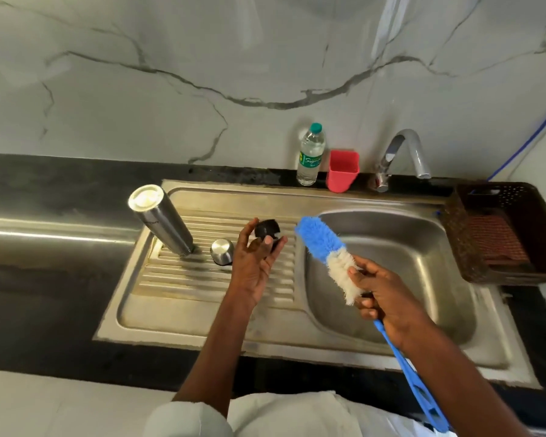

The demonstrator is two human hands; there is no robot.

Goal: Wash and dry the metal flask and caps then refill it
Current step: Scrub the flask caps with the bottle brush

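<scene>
The metal flask (161,219) stands upside down on the ribbed drainboard (202,288), at its left. A shiny metal cap (223,251) sits beside it on the ribs. My left hand (255,263) holds a black inner cap (267,230) between thumb and fingertips above the drainboard. My right hand (380,296) grips a blue bottle brush (325,244) just below its blue and white bristles. The bristle head points up and left over the sink basin's (423,266) left edge, close to the black cap. The brush handle runs down past my wrist.
A tap (407,152) stands behind the basin. A clear water bottle (311,154) and a red cup (342,171) stand at the back of the sink. A dark brown basket (505,231) sits on the black counter at the right.
</scene>
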